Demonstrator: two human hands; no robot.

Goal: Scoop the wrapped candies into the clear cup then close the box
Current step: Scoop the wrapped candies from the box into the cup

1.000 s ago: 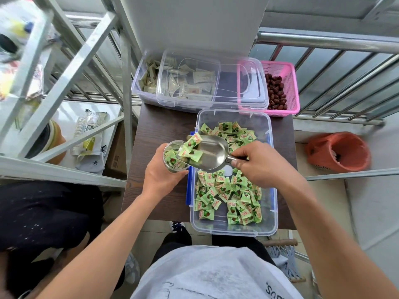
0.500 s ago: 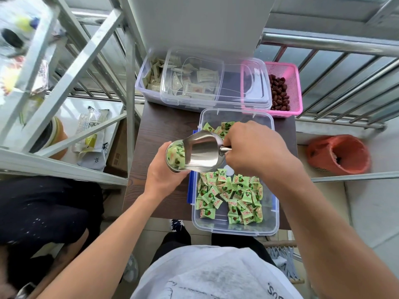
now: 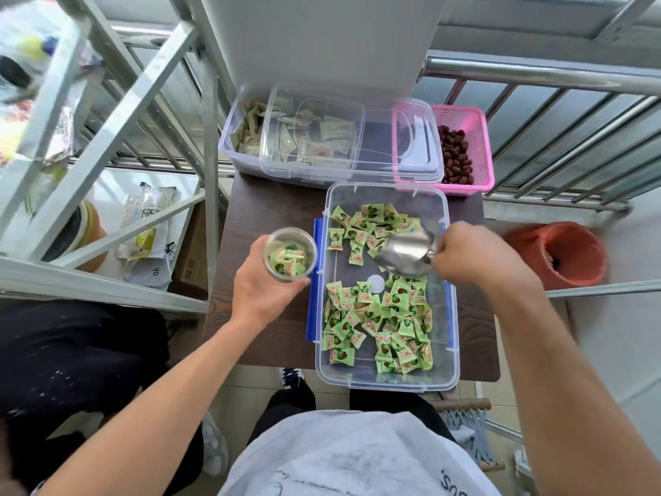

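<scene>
Head view: the wrapped candies (image 3: 379, 323) lie mostly in the open box (image 3: 386, 383), a large heap at its near end and a smaller one at the far end, with bare floor between. A small share is already in the clear cup (image 3: 290, 254), which looks only partly filled, though its depth is hard to judge from above. So the scooping is under way, not finished, and closing the box has not begun. What seems to be its lid (image 3: 352, 137) lies across a second box (image 3: 243, 137) and a pink basket (image 3: 477, 137) at the back of the desk (image 3: 264, 216).

The left hand (image 3: 263, 291) holds the cup just beside the box's left wall, its fingers (image 3: 257, 245) curled round the cup's side and the thumb at the near rim. The right hand (image 3: 475, 257) has its fingers closed tight on the short handle of the metal scoop (image 3: 406, 254), which sits low inside the box against the far heap. Whether the scoop carries any candies cannot be told.
</scene>
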